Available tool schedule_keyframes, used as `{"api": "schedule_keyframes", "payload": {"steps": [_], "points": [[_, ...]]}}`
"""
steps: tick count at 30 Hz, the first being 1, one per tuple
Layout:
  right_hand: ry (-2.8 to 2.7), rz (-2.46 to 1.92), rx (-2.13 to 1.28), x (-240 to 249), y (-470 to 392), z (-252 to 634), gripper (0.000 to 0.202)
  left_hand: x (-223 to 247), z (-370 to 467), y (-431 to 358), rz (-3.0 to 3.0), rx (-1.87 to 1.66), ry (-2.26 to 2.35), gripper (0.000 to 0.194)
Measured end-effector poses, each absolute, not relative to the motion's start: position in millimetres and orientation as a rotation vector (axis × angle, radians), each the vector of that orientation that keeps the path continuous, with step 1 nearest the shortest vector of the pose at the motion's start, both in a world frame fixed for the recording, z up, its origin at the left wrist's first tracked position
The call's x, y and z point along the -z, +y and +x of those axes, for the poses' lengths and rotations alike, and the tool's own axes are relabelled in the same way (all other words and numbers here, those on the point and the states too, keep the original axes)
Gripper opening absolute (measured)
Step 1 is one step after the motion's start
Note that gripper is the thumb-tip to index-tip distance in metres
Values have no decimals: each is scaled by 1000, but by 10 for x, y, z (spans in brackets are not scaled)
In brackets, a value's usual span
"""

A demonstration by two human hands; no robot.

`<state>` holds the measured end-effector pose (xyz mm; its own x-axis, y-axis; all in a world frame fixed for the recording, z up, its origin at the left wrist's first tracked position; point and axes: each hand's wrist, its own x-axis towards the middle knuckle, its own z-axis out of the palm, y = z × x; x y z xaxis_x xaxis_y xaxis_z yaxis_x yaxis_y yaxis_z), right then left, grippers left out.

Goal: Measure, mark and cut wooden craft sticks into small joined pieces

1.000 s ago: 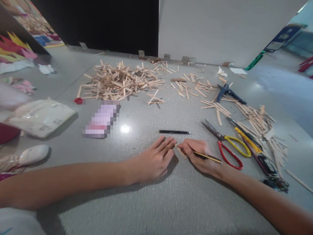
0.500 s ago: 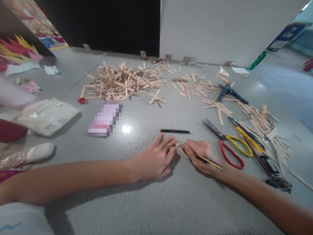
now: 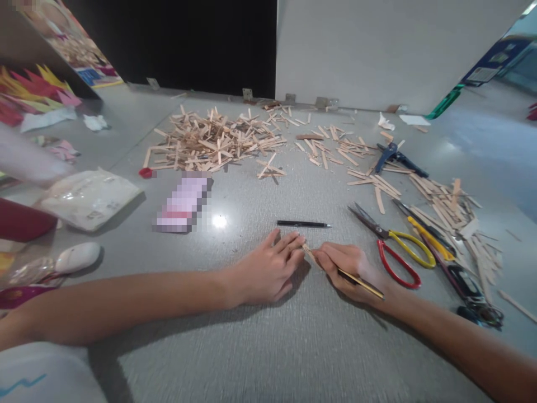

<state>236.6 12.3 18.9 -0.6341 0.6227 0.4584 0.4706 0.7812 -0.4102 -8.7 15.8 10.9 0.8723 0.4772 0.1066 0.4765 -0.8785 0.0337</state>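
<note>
My right hand (image 3: 346,268) is closed around a black-and-yellow pencil (image 3: 363,284), its tip at a small flat wooden stick (image 3: 309,252) on the grey table. Opposite it, the fingertips of my left hand (image 3: 268,268) pin the far end of that stick. Part of the stick is hidden under the fingers of both hands. Just beyond them lies a black pen (image 3: 304,224). To the right of my right hand rest scissors (image 3: 390,235) with one red and one yellow handle.
A large heap of wooden sticks (image 3: 218,137) lies at the back, with more sticks (image 3: 448,204) scattered to the right. Blue pliers (image 3: 390,154) and a yellow-and-black cutter (image 3: 432,238) lie among these. Leftward are a blurred pink object (image 3: 184,201), a plastic packet (image 3: 92,196) and a white rounded object (image 3: 79,257).
The view has shifted slightly. Both hands keep their places at the stick, and my right hand still grips the pencil, moved only a little.
</note>
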Motion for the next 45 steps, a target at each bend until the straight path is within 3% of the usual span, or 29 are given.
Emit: {"api": "schedule_keyframes", "payload": {"steps": [17, 28, 45], "points": [[-2332, -896, -439, -164, 111, 2408, 45, -93, -112, 175, 3012, -219, 763, 45], [-1965, -1202, -731, -191, 56, 2354, 63, -77, -137, 198, 3191, -357, 619, 32], [-2086, -1111, -728, -127, 112, 2334, 59, -114, -116, 164, 3210, -283, 629, 38]]}}
